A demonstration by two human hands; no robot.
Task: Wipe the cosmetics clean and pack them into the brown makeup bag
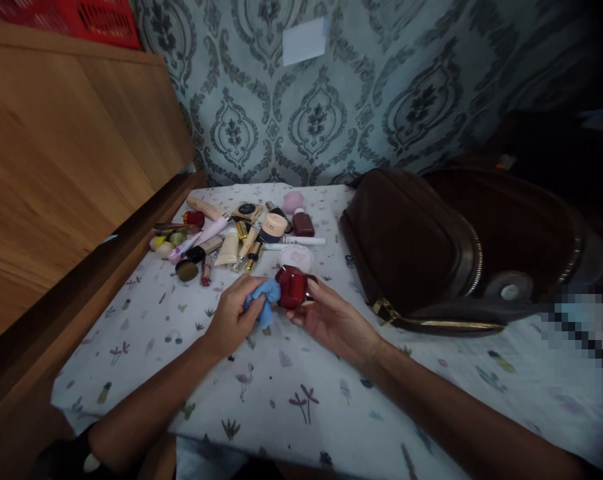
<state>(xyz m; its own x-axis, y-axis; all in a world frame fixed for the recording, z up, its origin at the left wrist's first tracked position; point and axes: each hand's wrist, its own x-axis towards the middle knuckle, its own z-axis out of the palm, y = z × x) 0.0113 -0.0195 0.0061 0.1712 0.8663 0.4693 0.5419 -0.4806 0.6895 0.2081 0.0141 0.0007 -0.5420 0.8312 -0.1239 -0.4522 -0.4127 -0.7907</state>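
My left hand [235, 316] is closed on a crumpled blue cloth [266, 303], which presses against the left side of a red glass bottle [292, 287]. The bottle looks like perfume and is tilted, its dark cap end toward the right. Gripping that cap end is my right hand [331, 319], fingers curled beneath it. Just behind the bottle lies a round white lidded item [296, 257]. Farther back sit a cream jar [273, 227], a dark red bottle [303, 223], a beige tube [228, 248] and a round brush [187, 269].
A large dark brown leather backpack [401, 247] lies on the right of the patterned tablecloth [281, 393]. A wooden panel [81, 127] rises on the left, topped by a red plastic basket [106, 23]. Behind stands a wallpapered wall [316, 113]. A pink sponge [293, 201] lies at the back.
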